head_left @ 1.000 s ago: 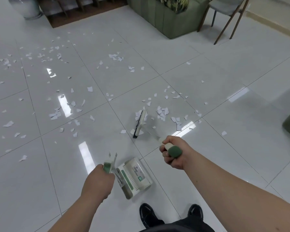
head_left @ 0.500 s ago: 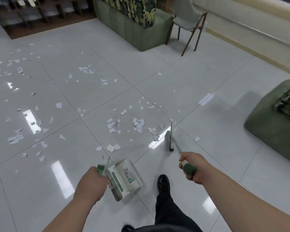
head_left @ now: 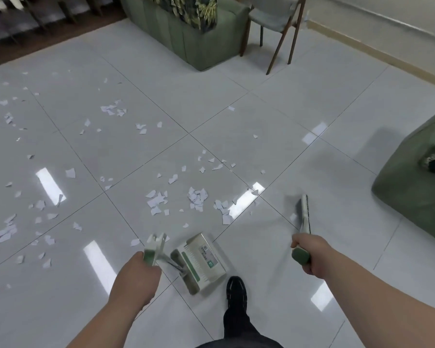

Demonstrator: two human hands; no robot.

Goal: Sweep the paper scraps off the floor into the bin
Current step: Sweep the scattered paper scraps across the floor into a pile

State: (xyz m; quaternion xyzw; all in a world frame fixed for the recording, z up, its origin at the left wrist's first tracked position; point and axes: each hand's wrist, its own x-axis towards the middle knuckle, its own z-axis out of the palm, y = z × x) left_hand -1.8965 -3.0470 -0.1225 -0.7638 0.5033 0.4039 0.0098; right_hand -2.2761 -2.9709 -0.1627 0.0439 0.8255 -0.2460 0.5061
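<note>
White paper scraps (head_left: 197,198) lie scattered over the glossy grey tile floor, thickest in a cluster just ahead of me and spreading far to the left. My left hand (head_left: 133,280) grips the green-tipped handle of a white and green dustpan (head_left: 199,262), which rests on the floor near my feet. My right hand (head_left: 309,252) is closed on the green handle end of a broom whose head (head_left: 303,212) touches the floor to the right of the scrap cluster. No bin is in view.
A green sofa (head_left: 199,33) with a leaf-print cushion stands at the back, a wooden-legged chair (head_left: 276,18) beside it. A green pouf (head_left: 417,187) sits at the right. My black shoe (head_left: 236,290) is planted next to the dustpan. A dark rug edge (head_left: 35,46) lies far left.
The broom head has swung from the left side of the scrap cluster to its right. I have stepped and turned right; the dustpan stays near my feet.
</note>
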